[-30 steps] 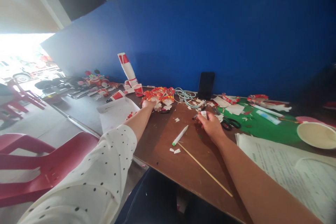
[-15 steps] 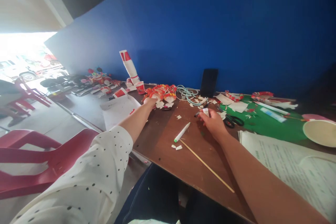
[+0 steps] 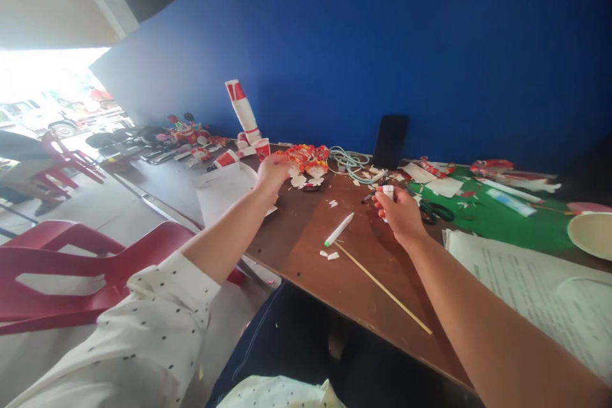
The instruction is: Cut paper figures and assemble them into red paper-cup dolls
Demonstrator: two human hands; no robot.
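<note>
My left hand (image 3: 273,174) is at the left edge of a pile of red and orange wrappers (image 3: 308,156), above the table. Its fingers are bent together toward the pile; whatever lies between them is hidden. White paper cut-outs (image 3: 299,180) lie just right of it. My right hand (image 3: 402,211) is closed around a small white cylinder (image 3: 388,191), whose end shows above the thumb. Black-handled scissors (image 3: 437,211) lie beside this hand. Between both hands are a white marker (image 3: 339,229) with a green end and a thin wooden stick (image 3: 385,288).
Stacked paper cups (image 3: 243,113) lean near the blue wall. A coiled cable (image 3: 351,164) and a dark phone (image 3: 391,140) stand behind my right hand. Printed sheets (image 3: 521,293) and a bowl (image 3: 590,234) are on the right. A red chair (image 3: 119,268) stands at left.
My left hand has drawn back slightly left from the wrappers and cut-outs. My right hand keeps hold of the white cylinder, now turned a little more upright. The view has shifted slightly.
</note>
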